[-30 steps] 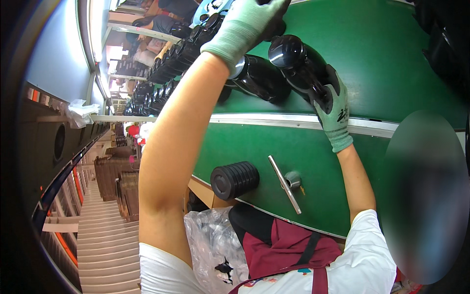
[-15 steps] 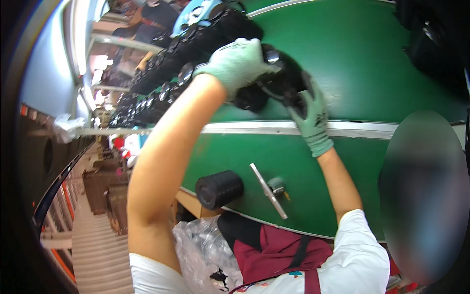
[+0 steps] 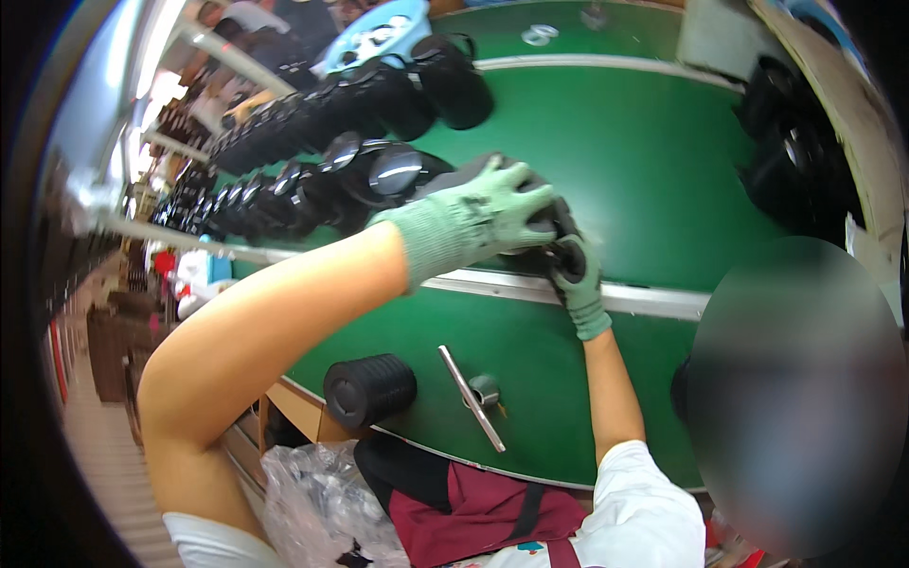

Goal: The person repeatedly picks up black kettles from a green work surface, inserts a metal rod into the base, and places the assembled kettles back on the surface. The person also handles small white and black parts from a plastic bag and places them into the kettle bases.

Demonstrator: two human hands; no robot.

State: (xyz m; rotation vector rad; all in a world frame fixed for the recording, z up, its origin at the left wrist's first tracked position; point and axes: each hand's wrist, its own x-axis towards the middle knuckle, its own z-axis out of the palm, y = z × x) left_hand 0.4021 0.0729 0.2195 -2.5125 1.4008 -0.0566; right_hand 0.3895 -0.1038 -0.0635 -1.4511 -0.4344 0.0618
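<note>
Both my hands wear green knit gloves with dark palms and meet over the far part of the green bench, close to its metal strip. My left hand [image 3: 478,216] bends its fingers over the top of a glossy black container [image 3: 565,220]. My right hand [image 3: 579,284] grips the same container from the right side, its fingers closed around a black part that may be a handle. Most of the container is hidden by the gloves. Left of my left hand stands a row of similar black containers with shiny tops [image 3: 396,172].
A ribbed black cylinder [image 3: 369,390] and a metal bar with a round fitting [image 3: 471,398] lie nearer me on the bench. More black containers [image 3: 454,83] stand behind, beside a blue basin [image 3: 379,36]. Others [image 3: 795,170] are at far right. Clear plastic [image 3: 327,511] lies lower left.
My left hand has come down and now lies more across the top of the black container. The container has moved nearer the metal strip. The whole view has shifted.
</note>
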